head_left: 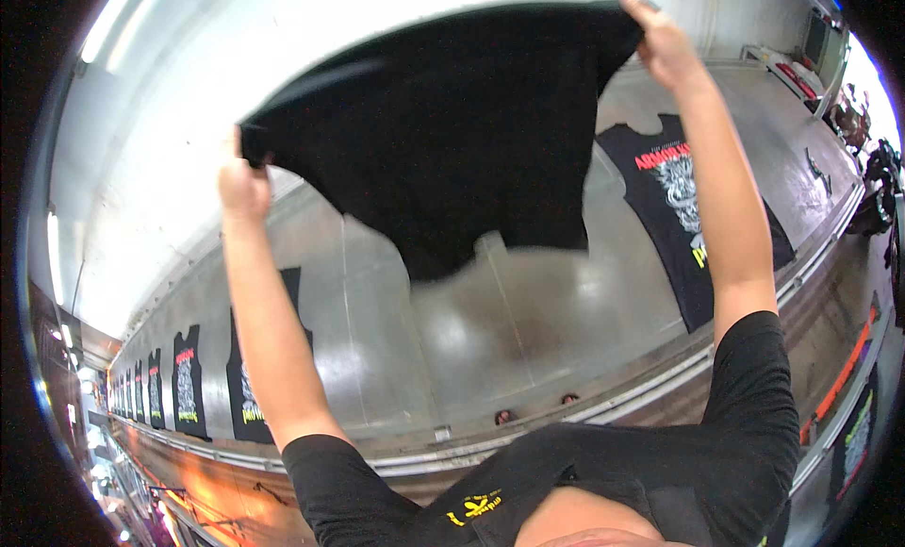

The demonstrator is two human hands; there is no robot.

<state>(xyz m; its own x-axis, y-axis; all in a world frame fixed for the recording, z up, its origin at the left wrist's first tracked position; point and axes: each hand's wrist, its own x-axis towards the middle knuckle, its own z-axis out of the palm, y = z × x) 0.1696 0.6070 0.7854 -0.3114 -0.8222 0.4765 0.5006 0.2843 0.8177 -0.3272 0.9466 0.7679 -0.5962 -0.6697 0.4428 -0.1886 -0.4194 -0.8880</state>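
Observation:
A black garment, apparently a shirt [471, 132], hangs spread in the air between my raised arms, above a long grey metal table [405, 339]. At its left corner my left hand [245, 187] is closed around the cloth. My right hand [663, 45] grips the right corner, higher up. The lower edge of the shirt dangles loosely and does not lie flat. Part of the table and the wall behind is hidden by the cloth.
Printed black sleeveless shirts lie flat along the table: one to the right [665, 207], one behind my left forearm [295, 306], several farther left [187, 382]. A metal rail [613, 410] runs along the near edge. A white wall [217, 85] rises behind.

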